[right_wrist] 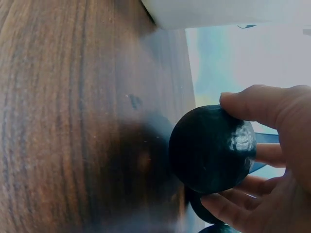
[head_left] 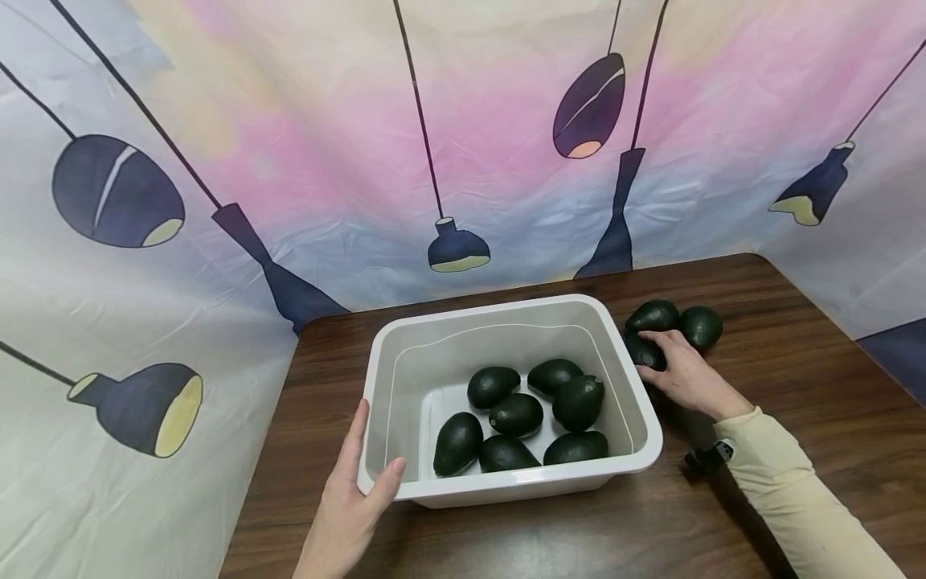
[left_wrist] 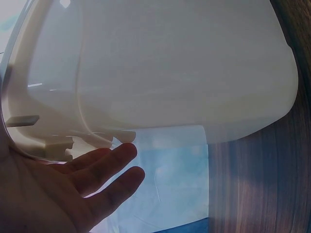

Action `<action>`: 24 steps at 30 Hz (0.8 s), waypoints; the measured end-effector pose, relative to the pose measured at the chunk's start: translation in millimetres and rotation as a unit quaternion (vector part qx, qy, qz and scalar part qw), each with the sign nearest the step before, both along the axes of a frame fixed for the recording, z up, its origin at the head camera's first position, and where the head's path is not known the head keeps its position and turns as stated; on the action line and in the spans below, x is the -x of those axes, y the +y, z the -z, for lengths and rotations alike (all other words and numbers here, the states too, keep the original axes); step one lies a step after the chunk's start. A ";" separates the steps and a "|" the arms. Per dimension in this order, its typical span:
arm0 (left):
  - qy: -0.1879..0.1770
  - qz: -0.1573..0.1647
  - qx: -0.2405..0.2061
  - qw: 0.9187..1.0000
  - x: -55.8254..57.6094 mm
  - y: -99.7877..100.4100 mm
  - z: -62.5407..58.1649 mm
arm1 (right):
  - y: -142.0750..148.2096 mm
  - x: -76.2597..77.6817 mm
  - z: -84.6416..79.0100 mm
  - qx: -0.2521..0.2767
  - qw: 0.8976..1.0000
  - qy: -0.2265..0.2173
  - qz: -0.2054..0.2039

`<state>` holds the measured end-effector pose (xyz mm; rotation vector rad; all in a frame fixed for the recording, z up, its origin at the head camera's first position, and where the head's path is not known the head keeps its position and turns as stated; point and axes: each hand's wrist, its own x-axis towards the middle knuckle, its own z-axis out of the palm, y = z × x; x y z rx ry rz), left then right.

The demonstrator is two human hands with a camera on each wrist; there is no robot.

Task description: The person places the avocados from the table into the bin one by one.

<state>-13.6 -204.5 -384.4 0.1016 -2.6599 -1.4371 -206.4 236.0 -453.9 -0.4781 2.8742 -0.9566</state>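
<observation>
My right hand (head_left: 687,374) grips a dark green avocado (right_wrist: 211,150) just outside the right wall of the pale grey plastic bin (head_left: 492,315). In the right wrist view, thumb and fingers lie on opposite sides of the fruit. Two more avocados, a back one (head_left: 653,314) and a right one (head_left: 701,327), lie close by its fingers. At the bin's front left corner, my left hand (head_left: 349,498) has its fingers stretched along the outside and its thumb over the rim. The left wrist view shows those fingers (left_wrist: 114,162) extended below the rim. Several avocados (head_left: 516,415) lie on the bin's floor.
Everything stands on a dark wood-grain table (head_left: 760,322). Behind it hangs a cloth backdrop (head_left: 304,121) printed with lamps, close to the table's back edge. A small black device (head_left: 709,458) sits at the right wrist.
</observation>
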 end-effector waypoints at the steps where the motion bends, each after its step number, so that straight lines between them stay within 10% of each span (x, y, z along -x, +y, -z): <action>1: -0.001 -0.001 0.001 1.000 0.0 0.0 0.1 | 0.3 -0.3 -1.4 0.000 1.000 0.001 0.001; 12: 0.000 -0.003 0.003 1.000 0.2 -0.4 1.4 | 3.5 -7.6 -35.6 0.005 0.999 0.024 0.022; 24: -0.004 -0.002 0.002 1.000 0.5 -0.1 0.2 | -10.0 -26.8 -91.8 0.074 0.982 0.169 0.031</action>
